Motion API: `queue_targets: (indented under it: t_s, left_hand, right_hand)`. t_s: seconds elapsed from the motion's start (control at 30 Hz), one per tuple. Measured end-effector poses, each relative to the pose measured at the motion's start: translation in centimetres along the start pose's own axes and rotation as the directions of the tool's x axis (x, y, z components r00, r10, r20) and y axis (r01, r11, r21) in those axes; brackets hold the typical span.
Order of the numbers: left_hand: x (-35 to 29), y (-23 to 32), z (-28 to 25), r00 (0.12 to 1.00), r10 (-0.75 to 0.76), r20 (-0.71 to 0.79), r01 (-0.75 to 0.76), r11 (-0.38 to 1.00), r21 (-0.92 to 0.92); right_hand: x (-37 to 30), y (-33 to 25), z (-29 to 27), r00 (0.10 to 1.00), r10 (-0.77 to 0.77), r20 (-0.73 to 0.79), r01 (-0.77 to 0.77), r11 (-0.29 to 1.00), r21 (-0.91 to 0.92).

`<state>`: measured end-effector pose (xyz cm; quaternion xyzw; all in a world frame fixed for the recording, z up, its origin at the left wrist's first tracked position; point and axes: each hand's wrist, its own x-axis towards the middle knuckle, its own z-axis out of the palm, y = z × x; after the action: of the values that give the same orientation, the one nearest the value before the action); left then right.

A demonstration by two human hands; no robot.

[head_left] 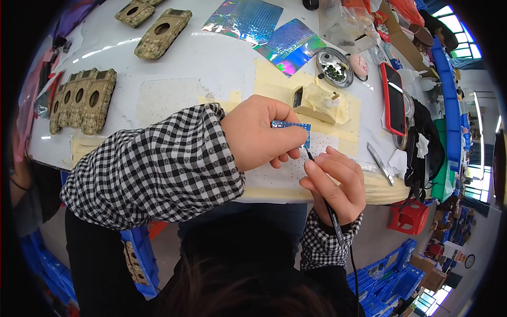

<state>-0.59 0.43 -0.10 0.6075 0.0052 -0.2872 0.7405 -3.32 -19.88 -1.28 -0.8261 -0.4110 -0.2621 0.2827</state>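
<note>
My left hand (264, 132) is closed over a small flat blue piece with rows of pale marks (305, 127), pinching it at its right end; the palm hides part of it. My right hand (340, 182) grips a slim black pointed tool (334, 219), possibly tweezers, like a pen. Its tip reaches up to the lower edge of the blue piece. Whether tip and piece touch is too small to tell. Dark specks lie scattered on the paper under both hands. Just beyond them stands a tan, tape-wrapped block (322, 103) with a short pale peg on top.
Camouflage-patterned model hull parts (82, 100) lie at left, with another (163, 34) farther back. Shiny foil pouches (245, 21), a round dish of dark bits (334, 67), a red-cased phone (393, 98) and a metal blade-like tool (380, 164) surround the work area. A thin cable (354, 264) hangs below my right wrist.
</note>
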Motion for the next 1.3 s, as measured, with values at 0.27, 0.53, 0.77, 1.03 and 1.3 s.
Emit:
queue_targets:
  t_s: [0.27, 0.53, 0.77, 1.03, 1.3]
  left_hand:
    - [0.1, -0.1, 0.1, 1.000, -0.004, -0.002, 0.004, 1.000, 0.005]
    - [0.0, -0.1, 0.1, 0.998, 0.054, -0.026, -0.054, 0.998, 0.025]
    - [0.1, 0.0, 0.3, 0.998, 0.040, -0.046, -0.037, 0.998, 0.060]
    - [0.0, 0.0, 0.2, 0.998, 0.051, -0.048, -0.049, 0.997, 0.054]
    - [0.0, -0.2, 0.2, 0.997, 0.068, -0.042, -0.065, 0.996, 0.067]
  right_hand:
    - [0.1, -0.2, -0.2, 1.000, 0.019, -0.017, -0.019, 1.000, 0.015]
    - [-0.4, -0.2, -0.8, 0.993, 0.113, -0.037, -0.110, 0.990, 0.087]
    - [-1.9, 1.9, -2.4, 0.977, 0.209, 0.047, -0.205, 0.975, -0.083]
    - [-1.9, 2.2, -2.4, 0.975, 0.211, 0.071, -0.206, 0.975, -0.078]
    - [-1.4, 2.2, -2.8, 0.965, 0.232, 0.123, -0.219, 0.969, -0.112]
